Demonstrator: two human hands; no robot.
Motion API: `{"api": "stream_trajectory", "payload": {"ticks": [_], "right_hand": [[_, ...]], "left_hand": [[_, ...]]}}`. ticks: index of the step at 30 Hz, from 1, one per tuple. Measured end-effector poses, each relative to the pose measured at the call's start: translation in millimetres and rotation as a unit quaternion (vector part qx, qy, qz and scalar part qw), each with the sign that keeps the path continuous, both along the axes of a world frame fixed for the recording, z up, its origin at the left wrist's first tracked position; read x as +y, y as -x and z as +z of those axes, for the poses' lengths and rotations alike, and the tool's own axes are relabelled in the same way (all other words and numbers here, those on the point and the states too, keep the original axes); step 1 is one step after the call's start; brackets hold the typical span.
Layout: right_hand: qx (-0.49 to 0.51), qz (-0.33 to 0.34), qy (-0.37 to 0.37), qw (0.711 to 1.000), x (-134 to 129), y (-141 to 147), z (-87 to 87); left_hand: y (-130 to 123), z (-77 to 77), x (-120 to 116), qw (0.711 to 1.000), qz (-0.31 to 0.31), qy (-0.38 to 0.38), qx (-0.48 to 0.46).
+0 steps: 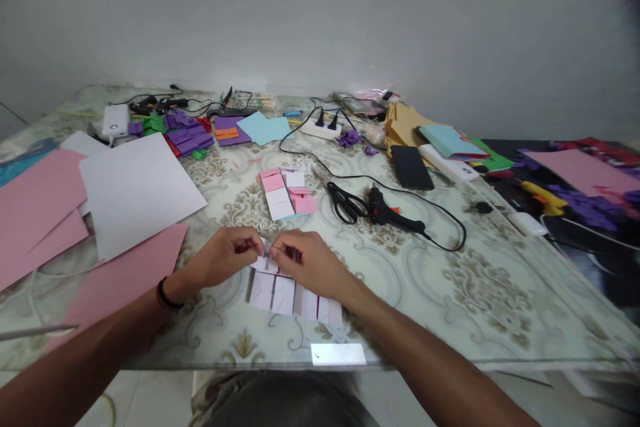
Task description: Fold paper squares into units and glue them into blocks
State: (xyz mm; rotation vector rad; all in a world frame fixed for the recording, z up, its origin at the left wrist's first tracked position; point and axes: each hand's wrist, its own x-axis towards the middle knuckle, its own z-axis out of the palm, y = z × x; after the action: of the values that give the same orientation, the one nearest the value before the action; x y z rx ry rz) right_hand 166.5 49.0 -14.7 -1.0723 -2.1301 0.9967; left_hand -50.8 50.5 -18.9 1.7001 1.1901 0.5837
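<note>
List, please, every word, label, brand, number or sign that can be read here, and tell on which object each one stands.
No text can be read in this picture.
White box: a small dark mark, too small to read.
Long white bar: a small round mark, too blurred to read.
Folded white papers: no readable writing.
Black glue gun: no readable label.

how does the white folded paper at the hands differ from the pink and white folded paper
The white folded paper looks mostly white, while the pink and white folded paper mixes both colours. The left hand and right hand are at the former; neither touches the latter. Both are on the patterned tabletop.
</note>
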Motion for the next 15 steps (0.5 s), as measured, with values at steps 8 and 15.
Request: {"api": "stream_trajectory", "payload": {"ticks": [8,15], "right_hand": [[0.031,-0.009,0.054,0.998,-0.1,-1.0,0.5],[0.067,-0.009,0.063,0.996,0.3,-1.7,1.9]], "left_hand": [[-1.5,6.6,-1.1,0.999,-0.007,-0.050,0.015],[-2.3,13.7,-3.1,0.996,-0.002,-0.079,0.030]]}}
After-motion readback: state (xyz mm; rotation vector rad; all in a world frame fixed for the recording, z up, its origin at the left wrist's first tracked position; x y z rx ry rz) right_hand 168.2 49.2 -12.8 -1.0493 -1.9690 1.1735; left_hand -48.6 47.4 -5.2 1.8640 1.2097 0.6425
